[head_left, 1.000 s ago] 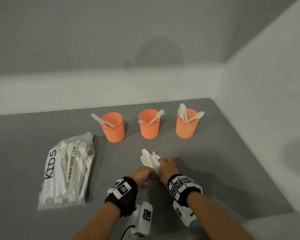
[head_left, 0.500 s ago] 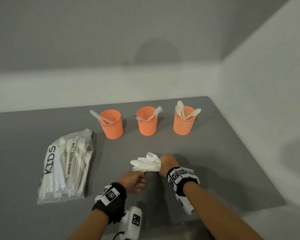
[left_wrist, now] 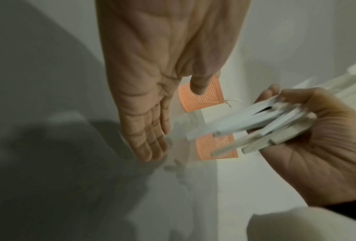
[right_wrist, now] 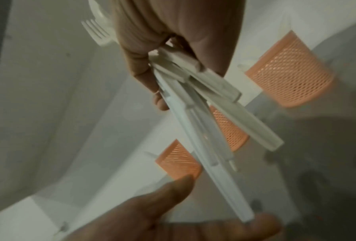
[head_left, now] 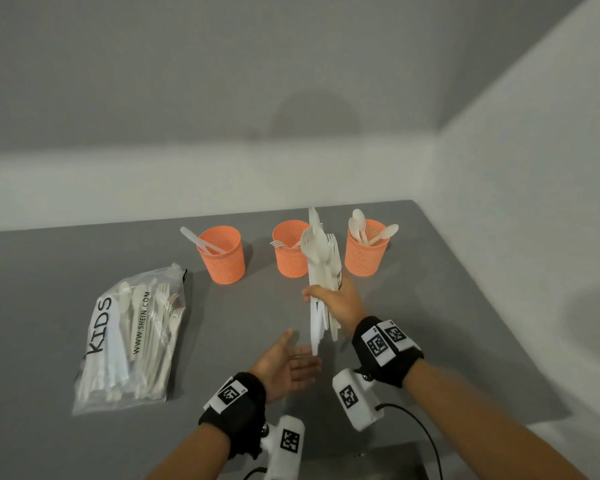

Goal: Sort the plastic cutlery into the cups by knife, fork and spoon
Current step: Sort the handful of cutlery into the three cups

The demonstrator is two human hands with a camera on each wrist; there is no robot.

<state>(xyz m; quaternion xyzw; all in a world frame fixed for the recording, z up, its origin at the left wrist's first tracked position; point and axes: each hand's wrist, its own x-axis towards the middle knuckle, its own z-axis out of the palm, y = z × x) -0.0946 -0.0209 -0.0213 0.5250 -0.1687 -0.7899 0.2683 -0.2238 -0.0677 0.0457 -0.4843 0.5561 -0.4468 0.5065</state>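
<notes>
My right hand (head_left: 336, 299) grips a bundle of white plastic cutlery (head_left: 321, 271) upright above the grey table (head_left: 430, 306), heads up, handles hanging down. The handles (right_wrist: 203, 117) fan out below the fingers. My left hand (head_left: 284, 365) lies open, palm up, just under the handle ends; the palm (left_wrist: 144, 104) holds nothing. Three orange mesh cups stand in a row at the back: the left cup (head_left: 221, 254) holds knives, the middle cup (head_left: 290, 252) forks, the right cup (head_left: 366, 249) spoons.
A clear plastic bag (head_left: 132, 337) of more white cutlery, printed KIDS, lies on the table at the left. White walls close the table off behind and to the right. The table's front edge runs just below my wrists.
My right hand has lifted the bundle and turned it from lying sideways to standing upright. My left hand has let go, opened and now lies palm up beneath the handles.
</notes>
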